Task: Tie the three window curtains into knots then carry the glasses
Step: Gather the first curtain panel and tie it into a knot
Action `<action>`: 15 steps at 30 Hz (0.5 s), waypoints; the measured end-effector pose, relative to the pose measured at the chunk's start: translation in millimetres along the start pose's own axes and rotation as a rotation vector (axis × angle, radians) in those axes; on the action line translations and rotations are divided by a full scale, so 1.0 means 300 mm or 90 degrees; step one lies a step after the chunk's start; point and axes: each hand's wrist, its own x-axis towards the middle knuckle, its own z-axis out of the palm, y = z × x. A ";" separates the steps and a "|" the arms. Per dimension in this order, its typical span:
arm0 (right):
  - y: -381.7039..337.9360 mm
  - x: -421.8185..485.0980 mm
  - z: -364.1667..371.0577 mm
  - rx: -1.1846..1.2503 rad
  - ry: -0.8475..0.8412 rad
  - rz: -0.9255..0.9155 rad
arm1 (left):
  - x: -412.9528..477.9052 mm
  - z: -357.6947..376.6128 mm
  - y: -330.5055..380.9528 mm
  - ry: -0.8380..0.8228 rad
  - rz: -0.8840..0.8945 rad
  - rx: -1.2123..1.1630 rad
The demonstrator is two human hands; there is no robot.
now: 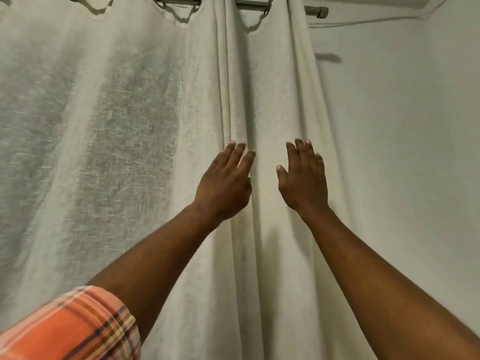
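Nearest, an orange plaid sleeve [70,326] is rolled above the left forearm. 2 bare arms reach up and forward. The left grip [223,188] and right grip [304,185] are both released, fingers straight and holding nothing. They sit either side of a fold in the gathered cream curtain [270,87], probably ready to bunch its cloth for knotting. Whether the fingertips touch the fabric cannot be told. A wider sheer curtain panel [104,126] hangs flat to the left. No knot shows yet. Above, rings hang both from a metal curtain rod [314,10], with a plain wall [402,152] to the right. The glasses are out of view.
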 end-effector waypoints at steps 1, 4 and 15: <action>0.027 0.011 0.017 -0.002 0.007 0.004 | 0.024 0.034 0.025 -0.005 0.004 -0.007; 0.101 0.041 0.067 -0.017 0.008 0.005 | 0.084 0.112 0.081 -0.006 -0.070 -0.063; 0.257 0.100 0.209 -0.050 0.127 0.159 | 0.155 0.336 0.072 0.044 -0.384 -0.015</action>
